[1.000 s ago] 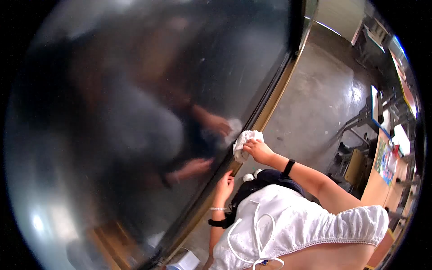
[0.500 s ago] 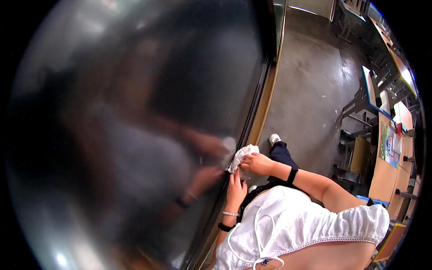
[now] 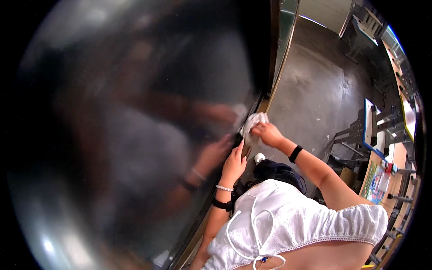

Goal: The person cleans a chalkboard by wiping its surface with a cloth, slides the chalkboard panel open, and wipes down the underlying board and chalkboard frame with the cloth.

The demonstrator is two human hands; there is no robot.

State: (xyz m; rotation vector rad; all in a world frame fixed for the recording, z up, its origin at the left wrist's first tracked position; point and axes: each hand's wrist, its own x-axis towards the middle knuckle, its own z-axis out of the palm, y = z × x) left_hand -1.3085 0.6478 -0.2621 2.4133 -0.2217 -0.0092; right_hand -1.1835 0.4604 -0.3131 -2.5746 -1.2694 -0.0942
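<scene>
- Grey floor [image 3: 310,81] fills the background between a large, dark, glossy panel [image 3: 202,54] and the desks [image 3: 399,155] along the far right
- At the centre, the right grip [image 3: 269,135] is closed on a crumpled white cloth [image 3: 254,122], its fingers bent into the near side; how firmly they pinch cannot be told
- The cloth lies on the panel side of the right grip, at the panel's edge by the tan ledge [image 3: 265,104]. Being bunched up, it has no firm long axis, though its longer spread slants roughly with that edge
- The left grip [image 3: 234,167] looks released, with fingers extended and no object seen in it. Its fingertips reach the edge just beside the cloth, on the side toward the person's body; whether they touch the fabric cannot be told
- Of the two, the right grip is nearer, being the one on the cloth, and its forearm comes in from the floor side, while the left forearm runs up beside the panel
- Blurred reflections of both arms show in the panel, leading toward that same edge
- Farther out, a white shoe [image 3: 259,158] shows below the hands, and a colourful printed sheet [image 3: 372,182] lies on a desk at the right
</scene>
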